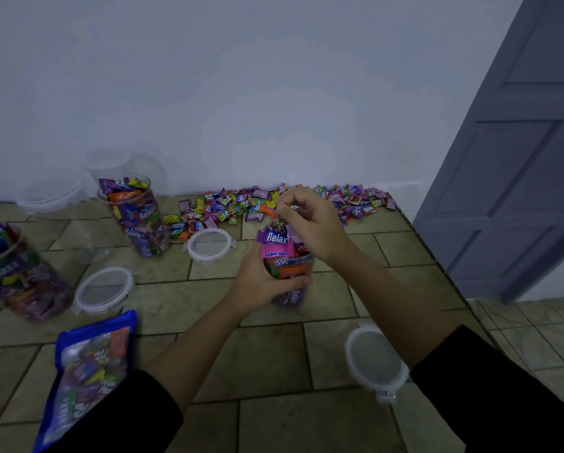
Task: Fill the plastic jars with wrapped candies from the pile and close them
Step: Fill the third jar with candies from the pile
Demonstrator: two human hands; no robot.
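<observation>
The left hand (257, 284) is gripping the side of a clear round plastic jar (289, 268), while the right hand (310, 223) is hovering at the jar's mouth with bent fingers, and it is hard to tell if they are pinching anything. The jar is being held over the middle of the tan tiled top (274, 354), with bare tiles in front and the top's edge well off to the right. Bright wrapped candies (275, 238) are poking out of it, and the big candy pile (235, 204) is lying behind it.
</observation>
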